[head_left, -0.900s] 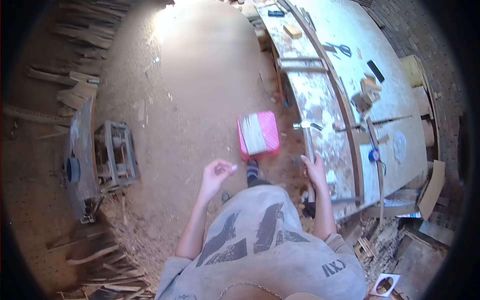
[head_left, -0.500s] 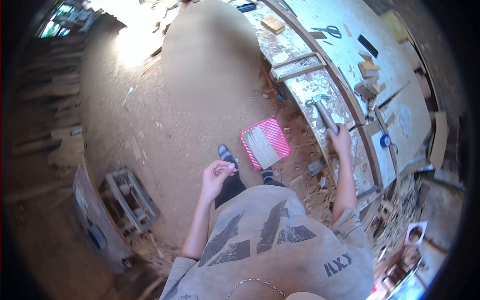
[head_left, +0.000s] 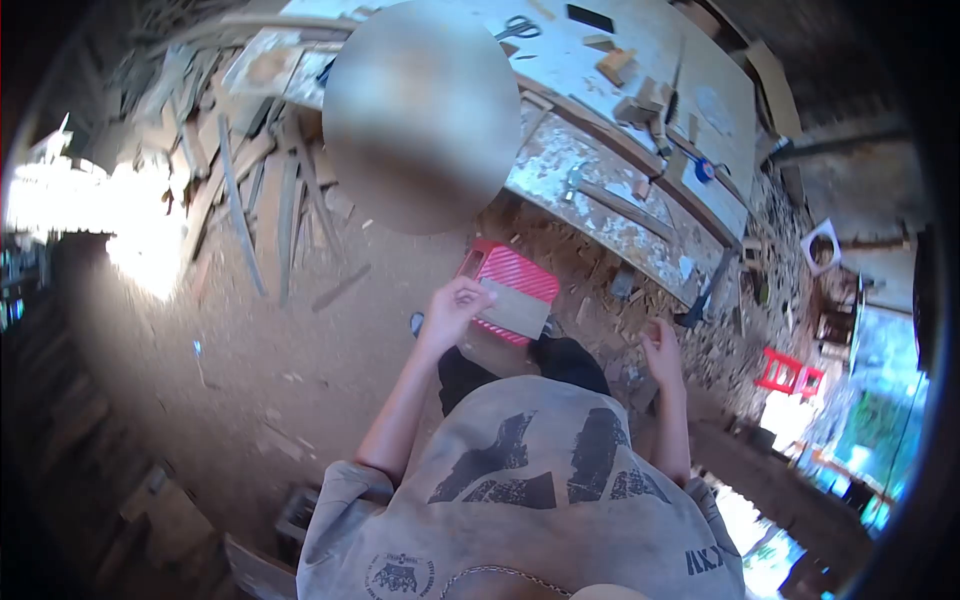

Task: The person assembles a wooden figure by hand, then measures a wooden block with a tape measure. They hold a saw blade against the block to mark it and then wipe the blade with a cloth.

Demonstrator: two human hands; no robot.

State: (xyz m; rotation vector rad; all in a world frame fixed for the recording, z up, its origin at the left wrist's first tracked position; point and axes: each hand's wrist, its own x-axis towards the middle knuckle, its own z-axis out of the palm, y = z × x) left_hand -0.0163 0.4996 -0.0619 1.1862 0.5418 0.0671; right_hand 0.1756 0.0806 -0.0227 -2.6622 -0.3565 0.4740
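My left hand (head_left: pixel 458 308) is closed in a pinch over the near left side of a red plastic stool (head_left: pixel 515 270). Whatever sits between its fingertips is too small to make out. A flat grey-brown board (head_left: pixel 518 312) lies across the stool's seat, close to those fingertips. My right hand (head_left: pixel 662 352) hangs in the air beside the workbench's near corner, thumb and fingers apart and holding nothing. On the worn lower bench top (head_left: pixel 570 150) rests a hammer (head_left: pixel 628 212), out of my right hand's reach of contact.
Scissors (head_left: pixel 518 28), a dark phone-like slab (head_left: pixel 590 17), wood offcuts (head_left: pixel 615 66) and a blue tape measure (head_left: pixel 704 170) lie on the pale upper surface. Long scrap boards (head_left: pixel 240 200) lean at left. A small red stool (head_left: pixel 790 374) stands at right. A blurred oval hides the top centre.
My right hand has let go of the hammer, which now lies on the bench, and has drawn back. My left hand has moved to the stool. The view has turned to the right.
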